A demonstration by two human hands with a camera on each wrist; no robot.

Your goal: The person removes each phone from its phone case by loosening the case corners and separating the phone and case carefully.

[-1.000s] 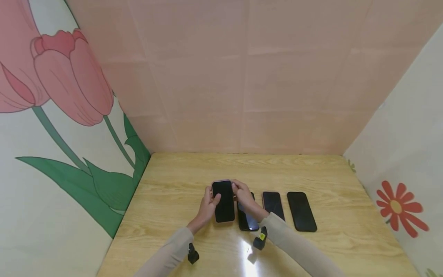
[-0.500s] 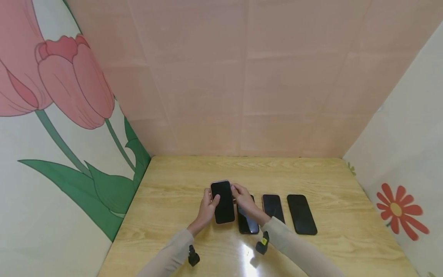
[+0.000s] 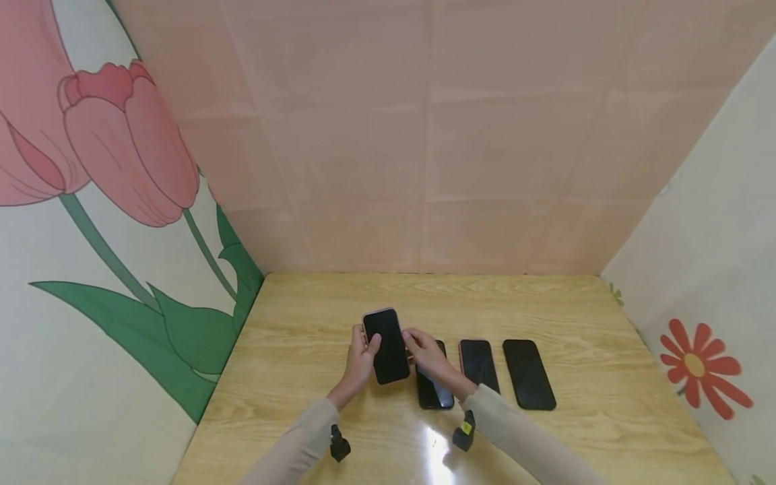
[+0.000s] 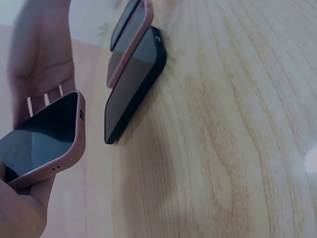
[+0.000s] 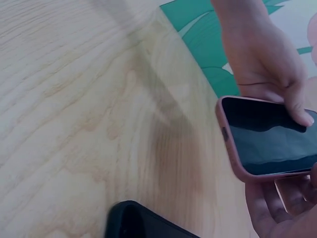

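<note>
A smartphone [image 3: 386, 346] in a pink case is held up over the table with its dark screen facing up, its top leaning left. My left hand [image 3: 360, 364] grips its left side, the thumb lying across the screen. At the right edge, my right hand [image 3: 427, 353] holds the phone too; in the right wrist view its fingers [image 5: 277, 203] reach beneath the case. Below my right forearm lies a black-cased phone [image 3: 433, 394], partly hidden by that hand. The left wrist view shows the held phone's charging-port end, with its pink rim.
To the right on the wooden table [image 3: 303, 303] lie a pink-edged phone [image 3: 479, 360], partly covered by the right sleeve, and a black phone [image 3: 529, 374]. Walls with printed flowers stand at the left and right, and a pink sheet [image 3: 418, 135] hangs behind.
The held phone has tilted, its top swinging left, and has risen slightly in view. My left hand moved with it; the right hand now sits lower along its edge. The table phones stay put.
</note>
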